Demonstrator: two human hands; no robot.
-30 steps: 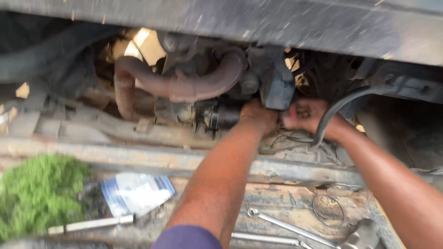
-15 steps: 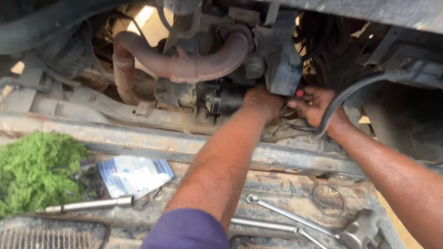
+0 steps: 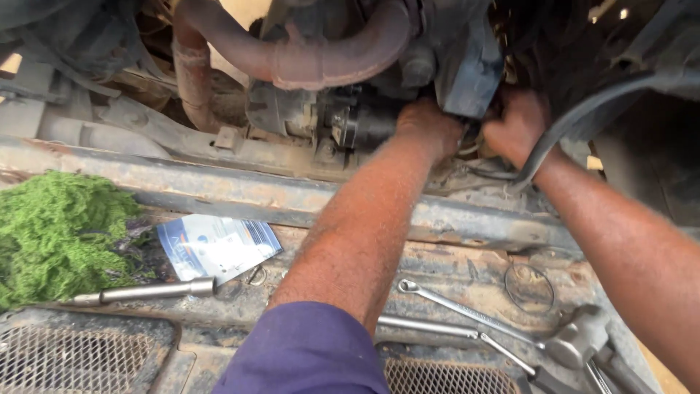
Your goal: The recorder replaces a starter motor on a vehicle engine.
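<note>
Under the rusty curved pipe, left hand is pressed against the dark cylindrical motor unit; fingers tucked behind it, so grip can't be told. Right hand sits just beside, fingertips lost in shadow behind a blue-grey bracket w/ a black hose crossing the wrist; closed or not, can't tell. Wrenches lie on the rusty ledge below, partly cut off at the frame edge.
</note>
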